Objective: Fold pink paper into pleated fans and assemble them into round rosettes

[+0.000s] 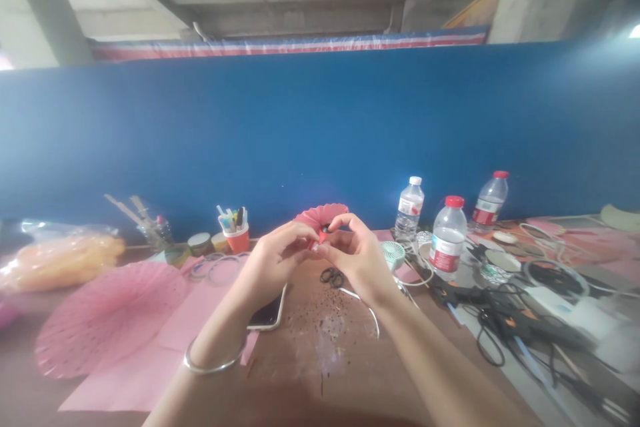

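Note:
Both hands meet over the middle of the table at a small pink pleated paper fan (323, 215), its folds spread upward behind the fingers. My left hand (280, 253), with a silver bracelet on the wrist, is closed on the fan's narrow lower end. From the other side my right hand (355, 253) pinches the same gathered end with thumb and fingers. A small dark spot shows there, too small to name. Black-handled scissors (332, 277) lie just below the hands. Partly under my left forearm is a phone (270, 315).
At left, a large pink pleated paper disc (110, 313) rests by pink paper sheets (120, 383). Behind stands a cup of pens (237, 239). Several water bottles (449, 243), a mint-green mini fan (393, 253) and tangled cables (493, 330) occupy the right. A blue partition (300, 133) borders the table.

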A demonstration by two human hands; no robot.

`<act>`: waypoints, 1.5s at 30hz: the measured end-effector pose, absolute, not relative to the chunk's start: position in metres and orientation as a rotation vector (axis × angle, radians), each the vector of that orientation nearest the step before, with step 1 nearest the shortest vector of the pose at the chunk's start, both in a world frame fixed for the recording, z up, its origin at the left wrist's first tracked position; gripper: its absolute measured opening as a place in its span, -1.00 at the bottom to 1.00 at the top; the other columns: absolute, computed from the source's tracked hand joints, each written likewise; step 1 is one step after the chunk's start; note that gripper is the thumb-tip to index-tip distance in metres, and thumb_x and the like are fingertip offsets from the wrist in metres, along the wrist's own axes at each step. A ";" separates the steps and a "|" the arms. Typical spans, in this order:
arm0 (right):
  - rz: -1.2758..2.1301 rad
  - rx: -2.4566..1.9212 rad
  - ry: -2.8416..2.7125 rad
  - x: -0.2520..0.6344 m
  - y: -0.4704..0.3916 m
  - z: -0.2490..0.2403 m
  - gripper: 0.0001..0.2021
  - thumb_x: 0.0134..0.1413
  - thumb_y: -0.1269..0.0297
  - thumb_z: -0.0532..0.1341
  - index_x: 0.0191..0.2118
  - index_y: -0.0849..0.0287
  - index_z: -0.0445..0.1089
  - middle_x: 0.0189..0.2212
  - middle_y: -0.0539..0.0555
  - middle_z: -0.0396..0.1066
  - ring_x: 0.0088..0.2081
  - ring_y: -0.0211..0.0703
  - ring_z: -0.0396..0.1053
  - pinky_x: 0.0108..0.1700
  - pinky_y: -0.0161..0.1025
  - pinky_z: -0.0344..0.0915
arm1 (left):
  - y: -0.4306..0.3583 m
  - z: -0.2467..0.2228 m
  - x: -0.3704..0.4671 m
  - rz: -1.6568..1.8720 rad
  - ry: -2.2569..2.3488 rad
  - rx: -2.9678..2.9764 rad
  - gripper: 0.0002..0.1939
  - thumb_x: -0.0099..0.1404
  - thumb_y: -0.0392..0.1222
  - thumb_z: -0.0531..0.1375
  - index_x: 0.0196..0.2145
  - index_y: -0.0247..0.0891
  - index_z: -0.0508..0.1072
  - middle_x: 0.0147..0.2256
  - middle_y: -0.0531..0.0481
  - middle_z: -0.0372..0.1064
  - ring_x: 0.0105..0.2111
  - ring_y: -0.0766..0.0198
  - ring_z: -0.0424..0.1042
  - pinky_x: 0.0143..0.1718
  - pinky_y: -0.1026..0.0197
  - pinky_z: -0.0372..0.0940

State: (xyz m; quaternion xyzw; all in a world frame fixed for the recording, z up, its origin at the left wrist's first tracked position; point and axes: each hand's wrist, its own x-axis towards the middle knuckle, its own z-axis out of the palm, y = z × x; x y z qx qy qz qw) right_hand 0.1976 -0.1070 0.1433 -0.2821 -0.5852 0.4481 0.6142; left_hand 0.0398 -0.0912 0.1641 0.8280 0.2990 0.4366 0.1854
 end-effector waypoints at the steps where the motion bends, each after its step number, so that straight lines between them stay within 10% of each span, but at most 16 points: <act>1: 1.027 -0.647 -1.346 0.197 -0.106 0.143 -0.68 -0.12 0.22 0.30 -0.29 0.08 0.15 -0.54 -0.07 0.33 -0.53 -0.29 0.25 -0.53 -0.32 0.10 | -0.091 0.164 0.040 1.228 0.846 2.333 -0.90 0.21 -0.26 0.11 -0.30 -0.24 0.39 -0.29 -0.03 0.35 -0.28 0.28 0.33 -0.27 0.22 0.25; 45: 1.115 -0.809 -1.292 0.193 -0.108 0.146 -0.69 -0.32 0.24 0.38 -0.47 0.15 0.22 -0.56 -0.04 0.39 -0.54 -0.27 0.34 -0.52 -0.32 0.24 | -0.093 0.163 0.038 1.509 1.041 2.406 -0.86 0.11 -0.35 0.16 -0.36 -0.24 0.49 -0.38 0.01 0.46 -0.40 0.33 0.42 -0.40 0.31 0.35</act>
